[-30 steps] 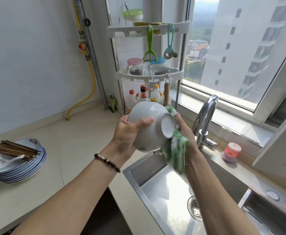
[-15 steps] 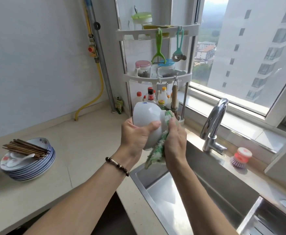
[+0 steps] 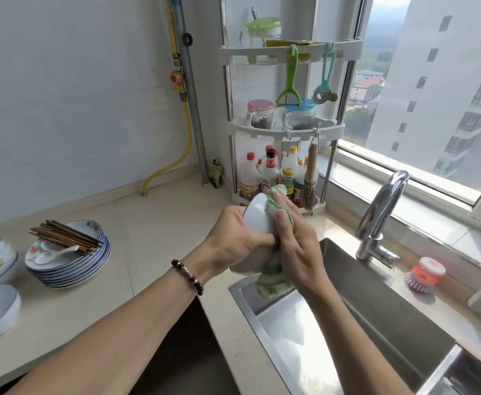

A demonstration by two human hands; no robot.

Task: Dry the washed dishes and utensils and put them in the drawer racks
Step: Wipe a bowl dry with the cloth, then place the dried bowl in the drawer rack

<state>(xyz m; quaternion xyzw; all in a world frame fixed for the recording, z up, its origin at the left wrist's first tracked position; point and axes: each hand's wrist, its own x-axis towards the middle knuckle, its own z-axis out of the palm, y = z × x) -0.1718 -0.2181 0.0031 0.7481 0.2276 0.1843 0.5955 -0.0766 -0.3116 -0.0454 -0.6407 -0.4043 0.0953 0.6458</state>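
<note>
It was a home kitchen in a high-rise flat, shown by the stainless-steel sink [image 3: 356, 332] with its chrome tap [image 3: 381, 212], a white corner rack of sauce bottles [image 3: 282, 132] and stacked blue-rimmed plates [image 3: 71, 269] on the beige counter [image 3: 148, 223].

Super bright daylight pouring in from the window [image 3: 421, 89] on the right, and the building outside is pretty much washed out. There's glare on the steel sink [image 3: 313, 332] and the faucet [image 3: 381, 212], plus soft shadows falling left under the plates [image 3: 71, 269] on the table [image 3: 154, 240]. Wide-angle lens bends the rack [image 3: 285, 115] and window frame near the edges, and everything looks a bit soft and compressed.
</note>
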